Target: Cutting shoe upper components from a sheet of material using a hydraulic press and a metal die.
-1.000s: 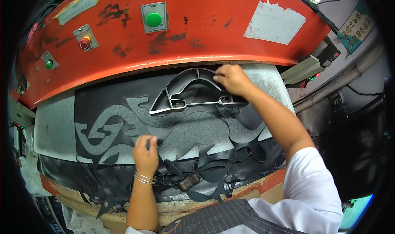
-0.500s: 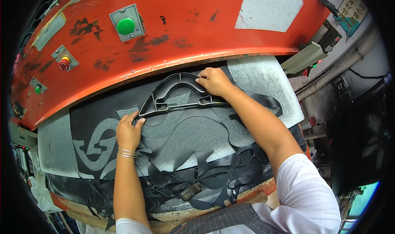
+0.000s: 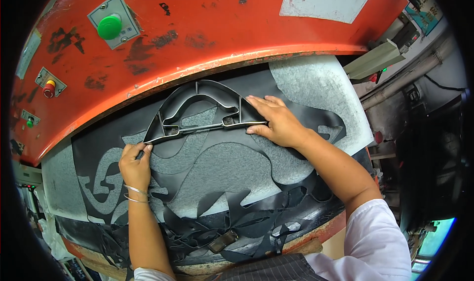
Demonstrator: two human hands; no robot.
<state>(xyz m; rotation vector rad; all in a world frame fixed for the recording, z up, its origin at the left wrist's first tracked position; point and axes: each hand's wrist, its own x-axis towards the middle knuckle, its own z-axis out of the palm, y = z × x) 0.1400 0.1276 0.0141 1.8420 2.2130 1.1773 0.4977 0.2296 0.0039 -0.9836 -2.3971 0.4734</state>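
Observation:
A crescent-shaped metal cutting die [image 3: 201, 128] with thin upright walls lies on a black leather-like sheet [image 3: 98, 138]. My left hand [image 3: 136, 167], with bangles at the wrist, pinches the die's left corner between thumb and fingers. At the opposite end, my right hand [image 3: 281, 123] grips the right corner, its fingers along the outer wall and its thumb at the lower edge. Large curved pieces are cut out of the sheet, and the pale grey cutting board [image 3: 321, 88] shows through.
An orange press beam [image 3: 222, 29] spans the far side, carrying a big green button [image 3: 109, 27], a red button [image 3: 49, 88] and a small green one [image 3: 30, 121]. Tangled black scraps [image 3: 197, 231] and a small dark block [image 3: 223, 242] lie along the near edge.
The die has shifted slightly left in view, together with my left hand. My right hand has moved from the die's upper right side down to its right corner. The view has shifted too.

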